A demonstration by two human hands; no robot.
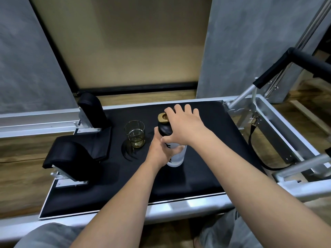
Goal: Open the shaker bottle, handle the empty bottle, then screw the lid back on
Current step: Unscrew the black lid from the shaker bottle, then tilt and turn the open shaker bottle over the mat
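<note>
Our left hand [159, 151] wraps the tall shaker bottle [176, 156]. Our right hand [184, 126] sits on the lid [165, 128], fingers spread around it.

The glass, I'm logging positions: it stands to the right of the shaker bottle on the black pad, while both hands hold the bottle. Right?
Not quite. In the head view the glass stands to the left of the shaker bottle on the black pad; the left hand and right hand do hold the bottle.

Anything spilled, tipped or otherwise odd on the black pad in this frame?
Nothing stands out. The shaker bottle is upright, left hand gripping its body, right hand on the black lid. The glass beside it is upright, a little yellowish liquid inside, no spill visible.
</note>
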